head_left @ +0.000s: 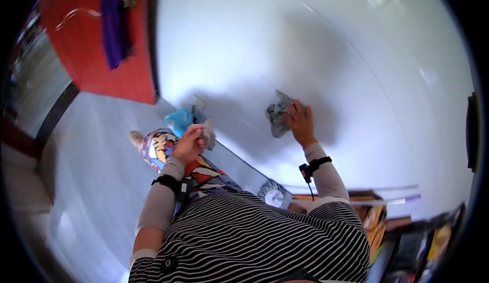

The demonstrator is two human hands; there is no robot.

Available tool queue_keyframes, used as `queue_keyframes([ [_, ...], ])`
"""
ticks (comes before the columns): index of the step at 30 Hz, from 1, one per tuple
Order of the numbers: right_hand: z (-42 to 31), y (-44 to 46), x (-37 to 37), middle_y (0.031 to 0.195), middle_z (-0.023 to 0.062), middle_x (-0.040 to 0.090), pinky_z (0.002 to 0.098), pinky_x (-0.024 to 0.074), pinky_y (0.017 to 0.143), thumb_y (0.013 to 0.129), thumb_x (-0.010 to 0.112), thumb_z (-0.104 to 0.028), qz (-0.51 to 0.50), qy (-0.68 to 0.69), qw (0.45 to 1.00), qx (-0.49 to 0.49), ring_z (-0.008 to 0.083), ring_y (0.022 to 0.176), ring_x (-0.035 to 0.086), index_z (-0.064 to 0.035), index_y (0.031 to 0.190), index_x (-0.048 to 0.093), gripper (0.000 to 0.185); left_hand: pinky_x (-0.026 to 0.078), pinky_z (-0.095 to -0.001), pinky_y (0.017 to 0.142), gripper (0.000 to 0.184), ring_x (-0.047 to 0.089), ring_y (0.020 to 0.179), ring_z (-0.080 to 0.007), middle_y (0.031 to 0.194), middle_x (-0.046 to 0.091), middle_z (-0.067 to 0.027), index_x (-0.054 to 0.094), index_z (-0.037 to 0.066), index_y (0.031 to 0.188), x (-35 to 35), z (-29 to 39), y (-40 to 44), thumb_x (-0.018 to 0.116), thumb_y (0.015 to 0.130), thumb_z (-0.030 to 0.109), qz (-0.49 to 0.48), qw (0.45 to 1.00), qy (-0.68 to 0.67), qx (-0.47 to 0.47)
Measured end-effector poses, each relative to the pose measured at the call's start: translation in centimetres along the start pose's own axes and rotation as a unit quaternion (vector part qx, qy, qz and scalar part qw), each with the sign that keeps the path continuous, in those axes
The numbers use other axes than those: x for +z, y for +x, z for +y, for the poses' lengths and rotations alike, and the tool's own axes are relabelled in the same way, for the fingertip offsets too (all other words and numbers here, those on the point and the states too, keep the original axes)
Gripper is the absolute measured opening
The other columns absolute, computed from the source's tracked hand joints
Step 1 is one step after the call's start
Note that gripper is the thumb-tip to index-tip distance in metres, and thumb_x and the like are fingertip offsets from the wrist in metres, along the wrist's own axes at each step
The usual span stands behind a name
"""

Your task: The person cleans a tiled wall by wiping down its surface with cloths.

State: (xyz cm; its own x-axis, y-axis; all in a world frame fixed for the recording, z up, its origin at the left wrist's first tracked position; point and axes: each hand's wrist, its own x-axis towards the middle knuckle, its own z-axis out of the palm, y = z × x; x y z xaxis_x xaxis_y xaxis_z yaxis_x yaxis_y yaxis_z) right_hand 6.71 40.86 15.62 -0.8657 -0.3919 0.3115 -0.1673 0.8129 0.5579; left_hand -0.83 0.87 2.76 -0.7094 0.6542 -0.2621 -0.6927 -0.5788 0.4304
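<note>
My right hand (300,123) presses a crumpled grey cloth (277,115) against the white wall (229,43), its fingers laid over the cloth's right side. Lower and to the left, my left hand (189,144) is closed around a bunched light grey-beige cloth (208,135), held in front of my body and apart from the wall. Just beyond this hand is a light blue object (179,121) near the foot of the wall; its kind I cannot make out.
A red wooden door (97,43) with a purple cloth strip (114,25) hanging on it stands at the left. Grey floor (97,150) runs below it. By the wall's base sits a round silvery object (274,195). Shelved items (407,252) are at lower right.
</note>
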Motion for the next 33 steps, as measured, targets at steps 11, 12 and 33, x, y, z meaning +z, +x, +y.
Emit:
queue_keyframes([
  [11, 21.4, -8.5, -23.3, 0.138, 0.0351, 0.030, 0.0484, 0.0221, 0.110, 0.074, 0.060, -0.010, 0.331, -0.200, 0.832, 0.397, 0.0480, 0.130, 0.027, 0.0080, 0.127, 0.044, 0.058, 0.043, -0.0204, 0.060, 0.013, 0.050, 0.069, -0.0082, 0.090, 0.056, 0.0040, 0.057, 0.014, 0.106, -0.2, -0.4, -0.4, 0.051, 0.095, 0.016, -0.036, 0.999, 0.029, -0.010],
  [12, 24.3, -10.0, -24.3, 0.136, 0.0369, 0.031, 0.0482, 0.0239, 0.109, 0.075, 0.058, -0.012, 0.375, -0.197, 0.800, 0.424, 0.0490, 0.127, 0.030, 0.0113, 0.123, 0.046, 0.055, 0.043, -0.0213, 0.061, 0.015, 0.050, 0.068, -0.0083, 0.090, 0.055, 0.0031, 0.055, 0.012, 0.109, -0.1, -0.5, -0.2, 0.050, 0.096, 0.017, -0.023, 0.999, 0.030, -0.004],
  [33, 1.0, -18.8, 3.8, 0.089, 0.0112, 0.055, 0.0310, 0.0466, 0.073, 0.076, 0.050, 0.000, 0.132, 0.334, 0.494, 0.792, 0.0216, 0.078, 0.055, -0.0037, 0.095, 0.051, 0.019, 0.044, -0.0239, 0.068, 0.019, 0.051, 0.073, -0.0092, 0.094, 0.053, 0.0039, 0.055, 0.011, 0.112, 0.3, -0.4, -1.2, 0.050, 0.096, 0.020, -0.028, 0.999, 0.035, -0.010],
])
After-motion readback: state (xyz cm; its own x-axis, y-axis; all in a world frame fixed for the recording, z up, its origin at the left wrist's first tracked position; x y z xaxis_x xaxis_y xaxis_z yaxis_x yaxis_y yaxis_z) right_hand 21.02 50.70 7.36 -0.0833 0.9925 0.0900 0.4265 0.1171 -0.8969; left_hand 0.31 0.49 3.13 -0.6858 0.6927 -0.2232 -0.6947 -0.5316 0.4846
